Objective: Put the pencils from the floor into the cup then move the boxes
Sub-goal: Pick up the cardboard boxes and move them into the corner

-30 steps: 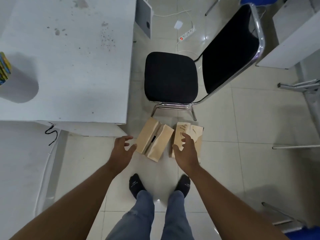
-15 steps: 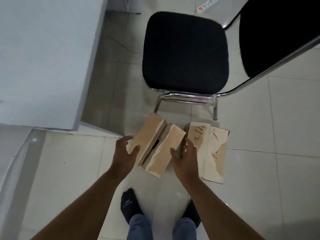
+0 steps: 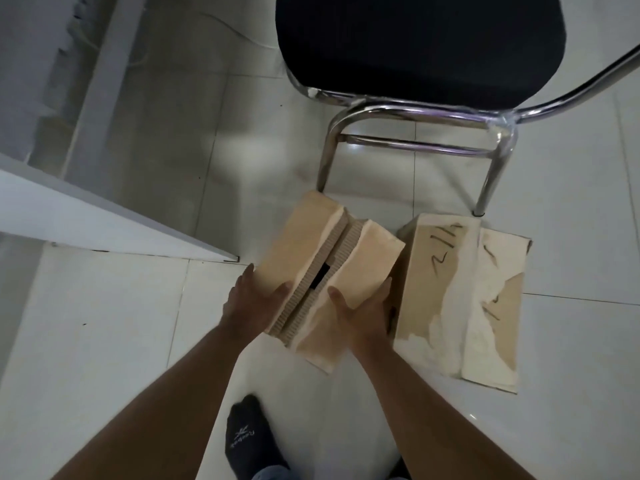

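gripping left box from both sides: left hand and right hand spread flat against it, thumbs on top. second box just right, on floor.

The chair seat is cut off by the top edge; the right hand hides part of the left box (its far fingers unseen); one sock runs off the bottom edge.

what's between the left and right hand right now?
In the head view, the plain cardboard box sits between the left hand and right hand, each pressed on one side. The scribbled box lies outside, beyond the right hand.
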Demonstrator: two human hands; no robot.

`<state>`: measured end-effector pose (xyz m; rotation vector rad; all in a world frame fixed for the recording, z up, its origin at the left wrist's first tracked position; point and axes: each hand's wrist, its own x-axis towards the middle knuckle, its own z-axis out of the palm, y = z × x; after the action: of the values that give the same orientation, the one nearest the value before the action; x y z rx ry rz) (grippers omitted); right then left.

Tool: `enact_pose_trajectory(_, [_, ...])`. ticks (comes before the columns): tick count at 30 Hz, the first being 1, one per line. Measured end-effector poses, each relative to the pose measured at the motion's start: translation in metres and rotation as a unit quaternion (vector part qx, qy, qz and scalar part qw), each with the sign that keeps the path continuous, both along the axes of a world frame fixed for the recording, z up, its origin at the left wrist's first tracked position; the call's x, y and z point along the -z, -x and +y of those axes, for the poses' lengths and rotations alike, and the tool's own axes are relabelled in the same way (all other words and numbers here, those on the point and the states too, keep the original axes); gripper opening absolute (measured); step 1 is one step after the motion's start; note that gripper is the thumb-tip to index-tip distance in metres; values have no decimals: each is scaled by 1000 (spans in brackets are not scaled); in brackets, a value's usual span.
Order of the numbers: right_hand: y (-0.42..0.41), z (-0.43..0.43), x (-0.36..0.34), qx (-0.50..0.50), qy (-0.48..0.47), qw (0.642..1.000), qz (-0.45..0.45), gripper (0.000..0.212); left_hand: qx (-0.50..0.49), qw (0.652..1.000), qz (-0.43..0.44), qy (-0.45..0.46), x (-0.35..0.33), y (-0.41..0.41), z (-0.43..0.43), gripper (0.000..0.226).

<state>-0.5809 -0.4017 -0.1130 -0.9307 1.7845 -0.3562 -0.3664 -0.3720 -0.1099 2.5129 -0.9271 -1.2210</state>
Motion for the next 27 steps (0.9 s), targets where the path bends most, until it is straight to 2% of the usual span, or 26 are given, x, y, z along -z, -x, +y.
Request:
enact_pose_trajectory(2, [-2,1,5,15,14,1000,-19,129,18,998,-51,-11,1,3,0,100])
enact_pose_trajectory(5, [1,3,4,24,27,999,-29,116,19,999,-50,-5,-3,5,2,96])
enact_pose_trajectory(13, [22,6,-61,35,32,999,-4,97,-79,993,81,45,-70,33,28,59])
enact_pose_trajectory(18, [42,4,-156,40,62,997,-5,87,-115,986,100,67,-162,55,35,56])
enact_pose_trajectory(27, [79,-5,-377,-3,117,993,31,87,-154,971,137,118,-352,102,51,68])
